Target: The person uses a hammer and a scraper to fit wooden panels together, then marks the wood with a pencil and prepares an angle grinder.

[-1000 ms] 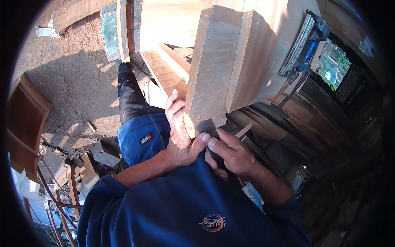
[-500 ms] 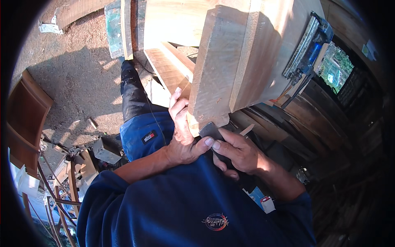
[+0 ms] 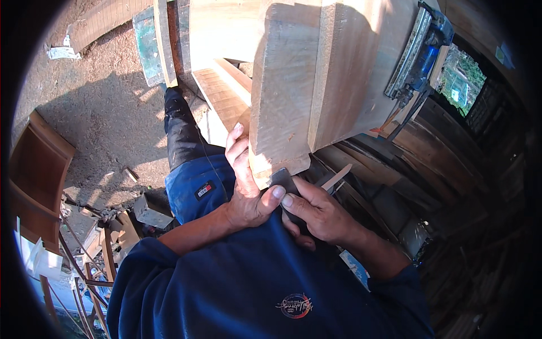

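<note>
A thick pale wooden board [image 3: 282, 107] stretches away in front of me, its near end close to my body. My left hand [image 3: 245, 195] wraps round the left side of that end, fingers behind it. The left thumb presses on a thin, dark grey flat piece [image 3: 285, 181], perhaps a scraper or folded abrasive. My right hand [image 3: 322, 213] pinches this piece between thumb and fingers. The piece touches or nearly touches the board's near end; the exact contact is hidden by the fingers.
A blue and silver tool [image 3: 418, 56] lies on the wide panel [image 3: 372, 85] at right. Stacked boards [image 3: 384, 175] lean beyond my right hand. A brown curved wooden piece [image 3: 42, 175] stands at left, above scattered offcuts [image 3: 121, 231]. Sawdust covers the ground [image 3: 107, 113].
The view has shifted slightly, so the board appears further left. Both hands keep their hold, with the dark piece still at the board's near end.
</note>
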Demonstrator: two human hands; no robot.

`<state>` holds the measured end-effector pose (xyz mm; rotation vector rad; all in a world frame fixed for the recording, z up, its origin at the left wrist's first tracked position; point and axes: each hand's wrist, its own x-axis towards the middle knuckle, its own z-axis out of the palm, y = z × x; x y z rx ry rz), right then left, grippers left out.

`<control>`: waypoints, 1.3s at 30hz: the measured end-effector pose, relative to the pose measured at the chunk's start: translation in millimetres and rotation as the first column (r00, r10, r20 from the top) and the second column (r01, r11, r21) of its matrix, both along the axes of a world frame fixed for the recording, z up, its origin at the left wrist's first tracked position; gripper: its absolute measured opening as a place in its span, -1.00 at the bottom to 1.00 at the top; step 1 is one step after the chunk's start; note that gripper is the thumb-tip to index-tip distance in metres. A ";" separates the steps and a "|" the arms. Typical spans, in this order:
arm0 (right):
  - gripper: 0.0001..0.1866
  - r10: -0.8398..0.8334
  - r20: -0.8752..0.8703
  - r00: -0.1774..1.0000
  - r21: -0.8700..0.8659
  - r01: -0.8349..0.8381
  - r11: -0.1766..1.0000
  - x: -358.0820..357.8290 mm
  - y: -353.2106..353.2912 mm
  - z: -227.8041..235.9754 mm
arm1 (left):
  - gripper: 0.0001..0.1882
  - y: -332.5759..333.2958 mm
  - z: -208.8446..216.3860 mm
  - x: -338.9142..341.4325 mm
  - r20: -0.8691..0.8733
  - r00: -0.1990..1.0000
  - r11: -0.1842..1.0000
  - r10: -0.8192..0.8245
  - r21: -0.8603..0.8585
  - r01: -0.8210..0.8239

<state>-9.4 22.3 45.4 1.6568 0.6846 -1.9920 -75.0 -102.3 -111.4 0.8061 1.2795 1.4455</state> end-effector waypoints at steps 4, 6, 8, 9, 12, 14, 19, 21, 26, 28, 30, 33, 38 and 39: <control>-0.71 -0.002 0.018 1.000 -0.053 0.003 0.999 -1.8 8.5 -0.4 | -0.15 1.2 -1.3 -1.3 -0.002 1.000 1.000 0.010 0.017 -0.010; -0.71 0.002 -0.013 1.000 -0.075 -0.003 0.997 1.0 9.7 -0.8 | -0.17 3.3 1.0 0.5 0.011 1.000 0.999 0.029 0.024 -0.030; -0.71 -0.031 -0.010 0.999 -0.065 0.030 0.997 4.6 0.5 -0.7 | -0.18 1.1 3.0 1.2 0.023 0.999 0.998 0.049 0.026 -0.049; -0.71 -0.064 -0.007 0.998 -0.045 0.064 0.997 3.9 -2.1 -2.2 | -0.19 -0.4 1.2 0.8 0.030 0.999 0.999 0.038 0.032 -0.039; -0.70 -0.130 0.032 0.991 -0.001 0.130 0.992 -9.8 -1.6 -6.1 | -0.22 0.9 -3.6 -0.5 0.048 0.999 0.999 0.026 0.019 -0.027; -0.70 -0.038 -0.031 0.999 0.094 0.040 0.995 1.0 -12.9 -7.6 | -0.24 1.8 -4.2 -3.6 0.058 0.998 1.000 0.025 0.000 -0.026; -0.63 -0.047 -0.091 0.995 -0.026 0.045 0.999 9.1 6.1 -7.7 | 0.01 2.9 -5.8 -9.1 0.044 0.999 1.000 0.021 -0.014 -0.020; -0.62 -0.020 -0.093 0.995 -0.011 0.019 1.000 9.8 1.9 0.5 | 0.25 -1.6 -2.2 -13.8 -0.013 0.998 0.995 -0.053 -0.082 0.052; -0.63 0.023 0.026 0.999 -0.069 -0.021 0.997 -2.9 7.0 2.8 | 0.12 1.3 -13.8 -6.7 0.004 1.000 1.000 -0.029 -0.011 0.029; -0.66 -0.021 0.050 0.999 -0.128 0.027 0.991 -8.2 11.7 4.2 | 0.03 1.5 -16.6 -4.3 0.029 0.999 1.000 -0.028 -0.004 0.028; -0.68 -0.011 0.047 0.999 -0.110 0.016 0.994 -13.0 8.8 3.7 | -0.01 -2.8 -15.0 -5.9 -0.004 0.999 0.999 -0.047 0.020 0.047; -0.69 -0.030 0.073 0.997 -0.069 0.035 0.997 -16.5 1.7 4.7 | -0.03 -2.4 -17.4 -5.6 0.044 0.997 0.997 -0.066 0.040 0.065; -0.68 -0.102 0.119 0.988 -0.038 0.107 0.993 -20.0 -6.3 2.4 | -0.09 -4.3 -15.9 -8.3 0.048 0.995 0.995 -0.091 -0.025 0.092; -0.67 -0.104 0.104 0.989 -0.026 0.107 0.994 -17.9 -3.3 0.1 | -0.09 -1.5 -17.8 -9.3 0.042 0.995 0.996 -0.091 -0.018 0.092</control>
